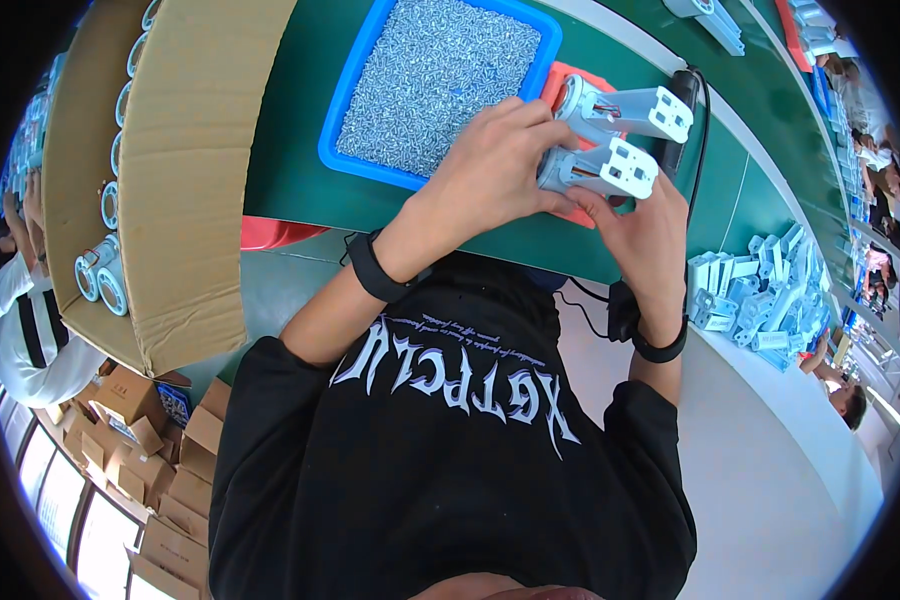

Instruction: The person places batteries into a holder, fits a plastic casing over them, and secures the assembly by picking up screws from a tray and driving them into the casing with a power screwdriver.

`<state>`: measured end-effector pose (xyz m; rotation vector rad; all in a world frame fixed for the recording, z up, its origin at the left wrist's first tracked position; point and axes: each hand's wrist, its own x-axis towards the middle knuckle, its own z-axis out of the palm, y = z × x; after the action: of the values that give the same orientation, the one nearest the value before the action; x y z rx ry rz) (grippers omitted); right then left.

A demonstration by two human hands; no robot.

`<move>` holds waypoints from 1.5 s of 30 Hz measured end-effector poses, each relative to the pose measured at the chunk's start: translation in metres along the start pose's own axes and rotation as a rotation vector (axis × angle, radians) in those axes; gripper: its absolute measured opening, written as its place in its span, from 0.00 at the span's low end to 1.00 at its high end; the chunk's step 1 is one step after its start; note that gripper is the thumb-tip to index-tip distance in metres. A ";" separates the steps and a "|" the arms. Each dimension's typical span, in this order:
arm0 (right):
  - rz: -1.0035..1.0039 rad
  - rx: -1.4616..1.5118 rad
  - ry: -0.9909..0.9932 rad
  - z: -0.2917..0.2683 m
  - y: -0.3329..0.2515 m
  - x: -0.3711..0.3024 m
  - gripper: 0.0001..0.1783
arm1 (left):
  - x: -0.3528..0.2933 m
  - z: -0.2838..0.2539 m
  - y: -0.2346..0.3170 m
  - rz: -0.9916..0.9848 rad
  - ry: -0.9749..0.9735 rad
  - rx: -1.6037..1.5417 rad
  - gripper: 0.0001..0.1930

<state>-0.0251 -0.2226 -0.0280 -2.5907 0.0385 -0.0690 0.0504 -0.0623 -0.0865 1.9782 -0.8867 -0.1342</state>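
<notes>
Both hands close around a pale blue plastic housing, which lies between them. The left hand, reaching in from the housing's left, is bent over its rounded end, fingers on top and thumb low at the near side. The right hand is half closed below its squared, holed end, thumb against the near side. The left hand covers much of the rounded end; most of the right hand's fingers are out of sight behind the part, so their exact grip cannot be told.

Just beyond lies a second housing, wires showing in its opening, close to the left hand's fingertips. A red piece shows around the two, mostly covered by them. To the left, on the green worktop, a blue tray holds small metal screws, its top edge cut off. A black tool is partly hidden behind the housings. Farther right, pale blue parts lie heaped; people beyond are small and distorted at the rim.
</notes>
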 end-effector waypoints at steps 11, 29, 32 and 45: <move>0.013 0.085 -0.064 0.003 0.007 0.001 0.21 | -0.005 0.006 0.008 0.014 0.018 -0.068 0.25; -0.008 0.201 -0.032 -0.023 0.045 0.002 0.21 | -0.010 -0.008 0.013 -0.045 0.118 -0.036 0.22; 0.300 0.217 0.282 -0.046 0.074 0.006 0.21 | -0.013 -0.044 -0.006 -0.162 0.048 0.021 0.18; 0.444 1.029 0.182 -0.044 0.134 0.015 0.27 | -0.018 -0.048 -0.026 -0.187 -0.033 0.244 0.03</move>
<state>-0.0146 -0.3608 -0.0602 -1.4990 0.5015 -0.1214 0.0710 -0.0089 -0.0851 2.2918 -0.7668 -0.1734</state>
